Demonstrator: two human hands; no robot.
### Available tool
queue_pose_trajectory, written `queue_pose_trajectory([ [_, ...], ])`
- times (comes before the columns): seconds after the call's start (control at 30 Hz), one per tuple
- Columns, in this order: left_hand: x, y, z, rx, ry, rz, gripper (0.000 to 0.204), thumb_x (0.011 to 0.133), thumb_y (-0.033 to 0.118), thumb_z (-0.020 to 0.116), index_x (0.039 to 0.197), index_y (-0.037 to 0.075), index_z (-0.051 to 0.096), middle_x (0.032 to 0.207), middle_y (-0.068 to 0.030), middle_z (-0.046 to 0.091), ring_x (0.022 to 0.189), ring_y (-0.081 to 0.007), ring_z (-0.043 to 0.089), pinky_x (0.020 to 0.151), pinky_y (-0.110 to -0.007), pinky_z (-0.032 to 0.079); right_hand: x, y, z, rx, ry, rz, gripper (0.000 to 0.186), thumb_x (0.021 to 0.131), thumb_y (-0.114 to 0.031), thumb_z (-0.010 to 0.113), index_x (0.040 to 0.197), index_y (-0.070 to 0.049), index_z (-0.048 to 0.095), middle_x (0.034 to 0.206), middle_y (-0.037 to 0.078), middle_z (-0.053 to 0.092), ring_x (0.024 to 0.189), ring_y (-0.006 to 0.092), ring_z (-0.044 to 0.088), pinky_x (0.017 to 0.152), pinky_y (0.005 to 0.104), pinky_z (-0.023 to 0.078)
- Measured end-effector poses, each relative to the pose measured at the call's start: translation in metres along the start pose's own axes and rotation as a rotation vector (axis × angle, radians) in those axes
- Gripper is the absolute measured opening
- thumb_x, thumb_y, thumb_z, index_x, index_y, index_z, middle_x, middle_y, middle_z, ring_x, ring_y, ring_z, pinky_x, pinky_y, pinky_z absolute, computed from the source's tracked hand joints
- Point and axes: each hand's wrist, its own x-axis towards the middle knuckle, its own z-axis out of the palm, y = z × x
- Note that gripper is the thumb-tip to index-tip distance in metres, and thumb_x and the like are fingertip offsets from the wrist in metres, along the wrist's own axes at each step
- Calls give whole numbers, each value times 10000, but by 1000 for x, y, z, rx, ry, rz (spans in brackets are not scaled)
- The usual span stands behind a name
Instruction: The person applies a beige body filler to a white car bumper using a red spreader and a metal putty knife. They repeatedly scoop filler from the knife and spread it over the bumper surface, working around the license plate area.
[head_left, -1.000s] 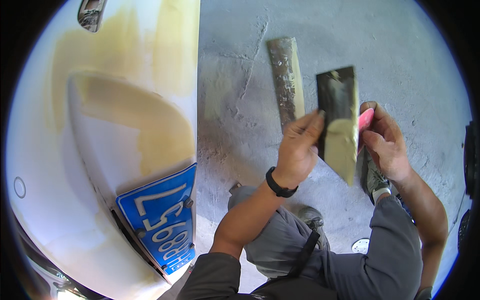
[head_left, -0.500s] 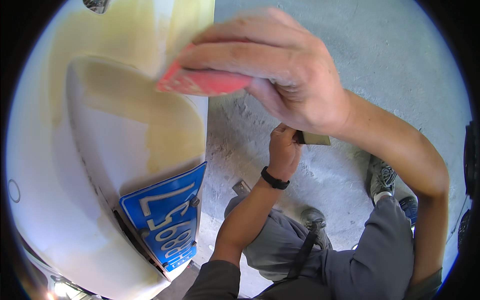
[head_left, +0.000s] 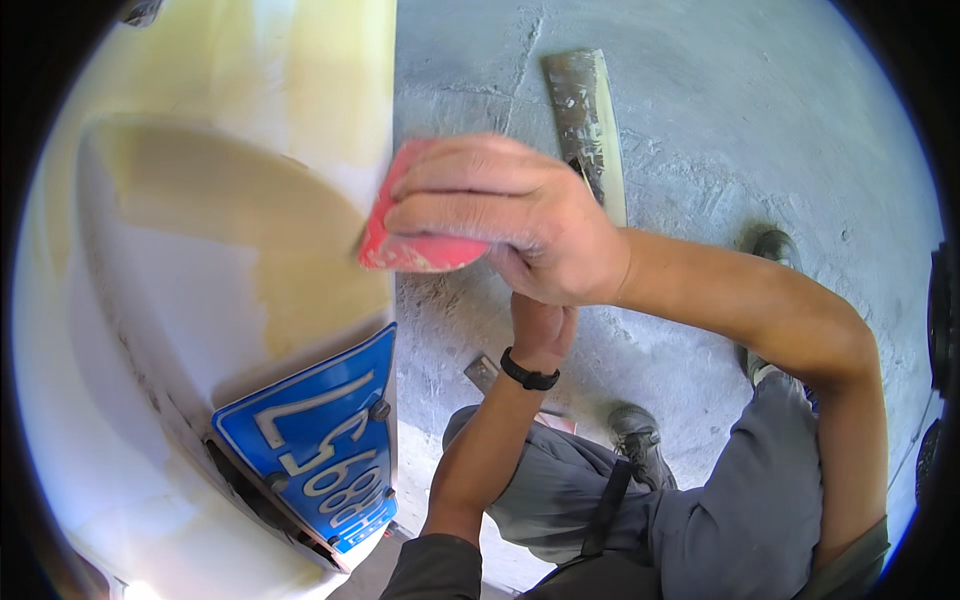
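Note:
My right hand (head_left: pixel 530 215) is closed round a red plastic putty spreader (head_left: pixel 425 255) with pale smears along its lower edge. The spreader's left tip overlaps the edge of a white car panel (head_left: pixel 190 300) in view; whether they touch I cannot tell. Tan filler patches (head_left: pixel 310 270) cover parts of that panel. Beneath the right hand is my left hand (head_left: pixel 543 328), a black band on its wrist and its fingers mostly hidden. Beyond the hands, a long smeared putty board (head_left: pixel 590 120) with a dark and a cream side shows; the left hand's grip on it is covered.
A blue number plate (head_left: pixel 320 440) is fixed to the lower panel on the left. A small flat metal piece (head_left: pixel 482 373) lies on the grey concrete floor (head_left: pixel 740 130) near my knee. My shoes (head_left: pixel 640 440) stand on the floor below, and a dark object (head_left: pixel 940 320) is at the right rim.
My right hand with the red spreader has moved down and slightly left. More of the putty board now shows beyond it, while the left hand's fingers have become hidden. The panel sits slightly further left.

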Motion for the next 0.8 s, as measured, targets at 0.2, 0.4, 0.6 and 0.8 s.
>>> queue_pose_trajectory([
  [0.2,5,7,24,522,-171,307,367,1053,166,609,1380,34,510,1297,-32,590,1206,-112,553,995,-290,480,-9,-21,-35,12,-86,172,434,810,114,683,1213,-46,703,1199,112,712,1129,298,685,979,411,561],
  [0.4,15,37,56,485,-2,236,231,1069,181,588,1151,-24,655,989,-14,683,834,-54,597,760,-196,466,-9,-52,-143,387,388,854,283,1045,-158,625,1285,-8,641,1168,97,732,1055,178,713,958,356,568],
  [0.6,0,51,92,675,-144,429,264,1073,102,556,1277,-65,567,769,80,516,664,11,350,577,-189,272,-33,-102,-174,-564,-298,455,381,838,146,621,1165,-24,716,1068,127,712,940,252,722,810,342,592],
  [0.8,-10,48,118,722,-243,465,325,1066,67,548,1339,-106,511,693,70,492,653,6,354,567,-203,253,-45,-114,-158,-662,-367,240,446,635,97,665,1061,-20,728,1037,127,697,948,337,698,790,426,595],
])
